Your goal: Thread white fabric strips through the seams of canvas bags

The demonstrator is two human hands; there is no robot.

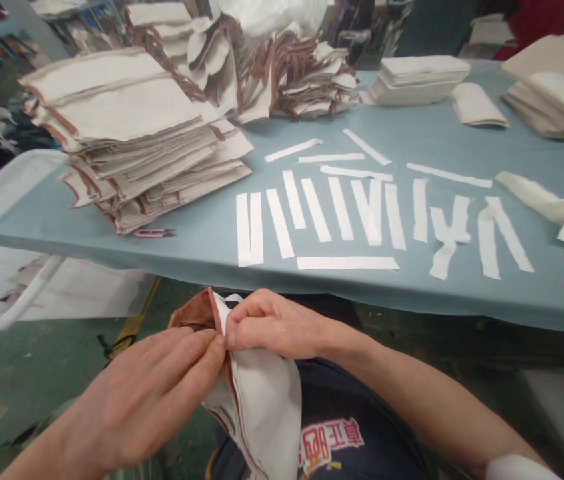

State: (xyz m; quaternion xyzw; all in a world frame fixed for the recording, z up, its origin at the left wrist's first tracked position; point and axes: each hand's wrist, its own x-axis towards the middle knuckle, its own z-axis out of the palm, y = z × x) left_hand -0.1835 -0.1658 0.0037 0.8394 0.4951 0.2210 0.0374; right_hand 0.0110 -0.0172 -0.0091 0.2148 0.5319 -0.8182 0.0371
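Both my hands work over my lap, below the table's near edge. My left hand (147, 393) and my right hand (272, 327) pinch the same white fabric piece with brown trim (262, 400), fingertips meeting at its upper edge. The cloth hangs down over my dark shirt. Several white tape strips (342, 210) lie in rows on the blue table (202, 240) just beyond my hands.
A tall stack of white, brown-edged fabric pieces (132, 133) stands at the table's left, with a small pink clipper (155, 233) at its foot. More heaps (287, 67) and white stacks (419, 79) line the far edge. A crumpled strip (557, 213) lies at the right.
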